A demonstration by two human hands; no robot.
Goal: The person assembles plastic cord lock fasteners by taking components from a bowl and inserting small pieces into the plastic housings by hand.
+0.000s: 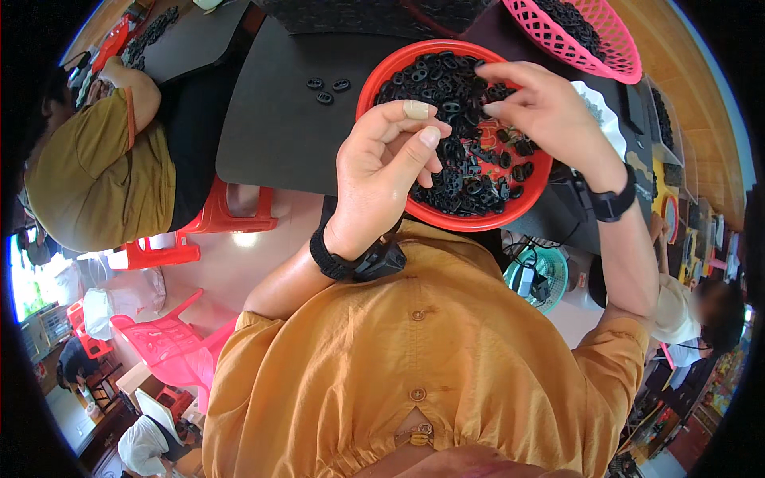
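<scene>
The red bowl (pixel 454 217) of small black oval rings (pixel 458 171) sits at the surface's near edge. The right hand (pixel 550 111) hovers nearest over the heap, grip narrow — whether it pinches a ring I cannot tell. The left hand (pixel 382 171), fingers curled, is beside the bowl's near-left rim — contents hidden.

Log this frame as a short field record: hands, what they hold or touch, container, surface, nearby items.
left hand: raised over the near rim of the bowl, fingers curled, bandage on one finger; contents of grip cannot be told
right hand: over the bowl, fingertips pinched close to the black parts
bowl: red round bowl, filled with small black oval plastic parts
surface: black table
loose parts: three black pieces on table, left of bowl
nearby: pink mesh basket with more black parts
</scene>
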